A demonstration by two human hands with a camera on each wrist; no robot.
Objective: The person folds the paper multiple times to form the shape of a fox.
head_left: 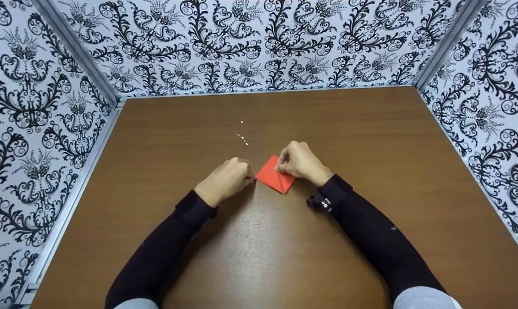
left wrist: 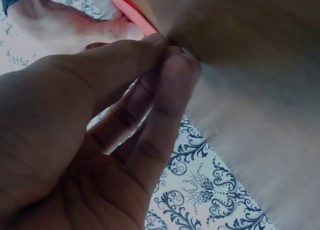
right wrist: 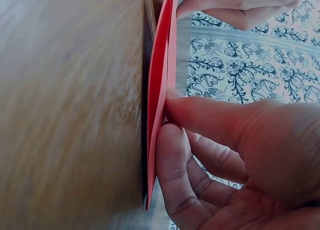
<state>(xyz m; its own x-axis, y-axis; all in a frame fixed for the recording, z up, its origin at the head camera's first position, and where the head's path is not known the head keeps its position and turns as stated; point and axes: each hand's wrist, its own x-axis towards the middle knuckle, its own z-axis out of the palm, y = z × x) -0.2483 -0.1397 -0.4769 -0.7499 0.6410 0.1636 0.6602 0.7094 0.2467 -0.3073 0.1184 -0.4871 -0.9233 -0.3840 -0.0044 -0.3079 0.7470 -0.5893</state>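
Note:
A folded sheet of red paper (head_left: 270, 175) lies on the brown table, its layers showing as a diamond with a crease toward the near corner. At its left corner, my left hand (head_left: 228, 179) pinches the tip between thumb and index finger; the left wrist view shows the red paper (left wrist: 134, 14) running to those fingertips. My right hand (head_left: 301, 162) bends over the paper's right side and pinches the upper layer with thumb and index finger. Seen edge-on in the right wrist view, the red paper (right wrist: 159, 75) has its layers slightly parted.
Several small pale crumbs (head_left: 242, 137) lie on the wooden table (head_left: 190, 128) beyond my left hand. Black-and-white patterned panels (head_left: 263, 47) with metal frame edges stand at the back and both sides. A small dark device (head_left: 319, 203) sits at my right wrist.

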